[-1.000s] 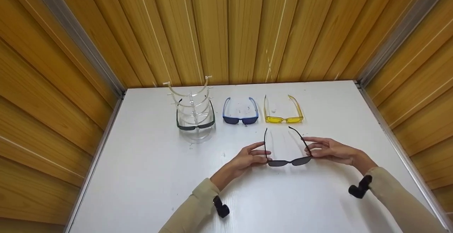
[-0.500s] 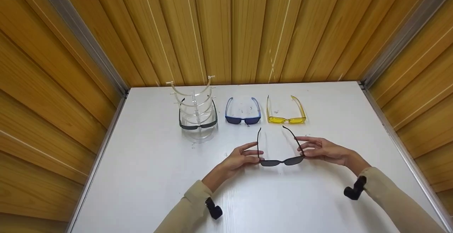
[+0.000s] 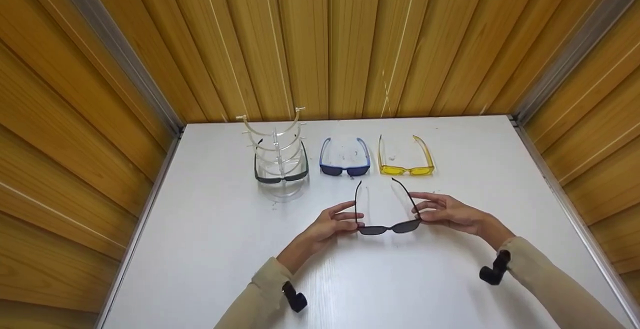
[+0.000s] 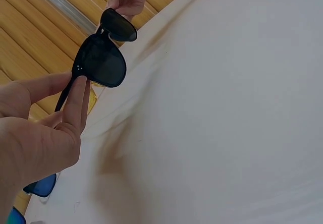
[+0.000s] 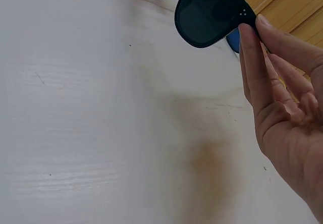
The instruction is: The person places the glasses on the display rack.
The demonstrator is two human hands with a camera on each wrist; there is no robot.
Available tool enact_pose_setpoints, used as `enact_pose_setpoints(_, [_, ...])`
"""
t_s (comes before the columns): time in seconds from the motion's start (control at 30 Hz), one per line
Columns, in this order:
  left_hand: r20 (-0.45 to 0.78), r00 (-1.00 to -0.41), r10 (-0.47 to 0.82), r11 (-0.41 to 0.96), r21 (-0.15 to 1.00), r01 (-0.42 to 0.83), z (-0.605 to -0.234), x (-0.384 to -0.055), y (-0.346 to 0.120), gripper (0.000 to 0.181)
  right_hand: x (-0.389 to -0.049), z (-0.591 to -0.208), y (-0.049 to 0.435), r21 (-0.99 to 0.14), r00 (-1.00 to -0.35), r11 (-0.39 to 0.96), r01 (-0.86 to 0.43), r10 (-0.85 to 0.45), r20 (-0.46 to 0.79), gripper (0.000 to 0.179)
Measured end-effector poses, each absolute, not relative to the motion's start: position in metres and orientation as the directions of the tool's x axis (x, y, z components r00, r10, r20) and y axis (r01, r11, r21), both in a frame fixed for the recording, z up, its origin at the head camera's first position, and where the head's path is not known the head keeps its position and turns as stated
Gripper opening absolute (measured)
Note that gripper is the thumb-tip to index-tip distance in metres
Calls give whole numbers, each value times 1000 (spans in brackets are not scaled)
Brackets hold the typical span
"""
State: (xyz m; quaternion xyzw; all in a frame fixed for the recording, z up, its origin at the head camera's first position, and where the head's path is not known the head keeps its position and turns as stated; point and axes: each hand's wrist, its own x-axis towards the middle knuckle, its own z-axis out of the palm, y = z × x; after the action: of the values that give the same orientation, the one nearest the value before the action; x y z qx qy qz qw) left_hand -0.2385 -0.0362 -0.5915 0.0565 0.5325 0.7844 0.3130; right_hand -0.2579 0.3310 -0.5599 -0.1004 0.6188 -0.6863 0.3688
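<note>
Clearly two grips (image 3: 325,226) (image 3: 452,214) hold one black sunglasses pair (image 3: 374,230); one stand (image 3: 276,144).

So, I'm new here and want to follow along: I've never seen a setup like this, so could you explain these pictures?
There is no machine here, just a person's bare left hand and right hand. The wide picture comes from a camera on the head, looking forward and down. The two close, tilted ones come from a camera on each wrist, looking at that hand's work.

The hands hold black glasses by their two sides, arms unfolded, above a white table. Farther back stand, from left to right in the wide picture, a clear stand carrying a dark pair low down, then blue glasses and yellow glasses.
</note>
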Motion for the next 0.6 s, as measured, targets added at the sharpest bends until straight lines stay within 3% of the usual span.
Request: enact_pose_setpoints(0.6, [-263,-815,516,-254,862,-439,-594,-238,-53,70,-254,-564,310,-926,-729,13,376,-613,-305,66])
